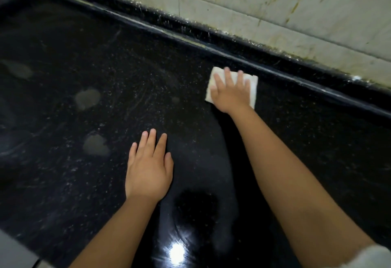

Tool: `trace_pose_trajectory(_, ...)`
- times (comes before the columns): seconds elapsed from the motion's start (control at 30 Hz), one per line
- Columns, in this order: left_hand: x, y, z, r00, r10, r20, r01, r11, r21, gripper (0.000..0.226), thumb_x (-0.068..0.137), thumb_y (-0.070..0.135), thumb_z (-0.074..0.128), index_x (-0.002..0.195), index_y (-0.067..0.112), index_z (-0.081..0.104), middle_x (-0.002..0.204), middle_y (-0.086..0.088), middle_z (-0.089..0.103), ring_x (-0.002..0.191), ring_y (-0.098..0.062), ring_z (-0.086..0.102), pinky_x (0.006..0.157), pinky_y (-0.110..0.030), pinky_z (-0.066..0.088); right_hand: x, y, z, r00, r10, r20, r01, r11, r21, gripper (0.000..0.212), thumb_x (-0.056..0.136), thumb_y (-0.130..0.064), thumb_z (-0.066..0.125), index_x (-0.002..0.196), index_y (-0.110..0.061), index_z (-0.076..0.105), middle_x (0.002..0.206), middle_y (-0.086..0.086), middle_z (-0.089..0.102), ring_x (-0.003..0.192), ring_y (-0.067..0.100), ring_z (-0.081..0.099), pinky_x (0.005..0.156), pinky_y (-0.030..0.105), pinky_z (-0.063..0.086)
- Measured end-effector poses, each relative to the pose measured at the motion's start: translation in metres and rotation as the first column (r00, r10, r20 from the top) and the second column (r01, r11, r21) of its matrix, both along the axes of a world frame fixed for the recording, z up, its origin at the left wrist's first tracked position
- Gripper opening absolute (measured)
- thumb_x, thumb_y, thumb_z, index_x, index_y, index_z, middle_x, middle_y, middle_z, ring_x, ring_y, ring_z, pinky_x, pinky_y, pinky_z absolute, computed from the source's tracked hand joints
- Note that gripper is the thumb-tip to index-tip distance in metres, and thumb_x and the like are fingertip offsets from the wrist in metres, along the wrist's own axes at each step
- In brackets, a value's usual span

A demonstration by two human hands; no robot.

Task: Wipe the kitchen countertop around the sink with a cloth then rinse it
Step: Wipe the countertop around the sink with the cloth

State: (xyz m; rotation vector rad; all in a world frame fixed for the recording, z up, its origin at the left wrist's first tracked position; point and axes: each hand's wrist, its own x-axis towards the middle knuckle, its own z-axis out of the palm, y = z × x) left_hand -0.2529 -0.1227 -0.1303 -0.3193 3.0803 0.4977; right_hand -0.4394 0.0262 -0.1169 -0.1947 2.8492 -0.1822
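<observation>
A folded white cloth (252, 86) lies flat on the black speckled countertop (88, 52), close to the raised back edge. My right hand (230, 92) presses on it with straight, spread fingers and covers most of it. My left hand (148, 168) rests flat on the bare counter nearer to me, fingers straight, holding nothing. No sink is in view.
A raised black lip (232, 56) runs diagonally along the back of the counter. Behind it stands a stained pale tiled wall (275, 7). Dull smears (87, 98) and wet streaks mark the counter at left. A bright light reflection (176, 252) shines near the front.
</observation>
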Motion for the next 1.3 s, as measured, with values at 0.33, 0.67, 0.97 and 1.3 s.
trace_pose_trajectory(0.33, 0.0, -0.002, -0.002, 1.0, 0.0, -0.004, 0.0, 1.0, -0.011, 0.079, 0.077, 0.047, 0.0, 0.14, 0.014, 0.034, 0.151, -0.009, 0.024, 0.142, -0.021, 0.014, 0.112, -0.032, 0.0, 0.104, 0.002, -0.008, 0.931, 0.362, -0.05, -0.363, 0.932, -0.015, 0.059, 0.09, -0.049, 0.007, 0.145, -0.034, 0.021, 0.157, -0.002, 0.011, 0.144, 0.031, 0.005, 0.116, 0.041, -0.002)
trace_pose_trajectory(0.67, -0.001, -0.001, -0.004, 1.0, -0.003, -0.014, 0.003, 0.999, -0.037, 0.069, 0.083, 0.041, 0.012, 0.132, 0.007, 0.046, 0.143, -0.015, 0.038, 0.136, -0.028, 0.03, 0.109, -0.038, 0.013, 0.077, 0.08, 0.003, 0.996, 0.09, -0.001, -0.089, 0.995, 0.05, 0.061, 0.088, -0.062, 0.006, 0.145, -0.041, 0.009, 0.157, -0.008, -0.008, 0.145, 0.023, -0.01, 0.115, 0.046, -0.003)
trace_pose_trajectory(0.97, -0.003, -0.002, -0.004, 1.0, -0.009, -0.006, 0.009, 0.999, -0.039, 0.075, 0.08, 0.045, 0.006, 0.135, 0.011, 0.042, 0.147, -0.011, 0.033, 0.139, -0.024, 0.023, 0.112, -0.038, 0.011, 0.054, -0.002, -0.004, 0.986, 0.166, -0.018, -0.166, 0.986, -0.032, 0.054, 0.096, -0.052, 0.017, 0.147, -0.036, 0.006, 0.157, -0.005, -0.01, 0.143, 0.028, -0.015, 0.113, 0.048, -0.012)
trace_pose_trajectory(1.3, -0.001, 0.004, 0.009, 0.998, 0.009, 0.056, -0.009, 1.0, 0.0, 0.048, 0.097, 0.025, 0.03, 0.144, 0.016, 0.023, 0.155, -0.005, 0.012, 0.143, -0.016, 0.002, 0.115, -0.031, -0.002, 0.152, 0.122, -0.002, 0.914, 0.407, 0.004, -0.4, 0.898, 0.185, 0.064, 0.092, -0.058, -0.005, 0.13, -0.031, 0.039, 0.132, 0.001, 0.057, 0.123, 0.035, 0.048, 0.103, 0.051, 0.028)
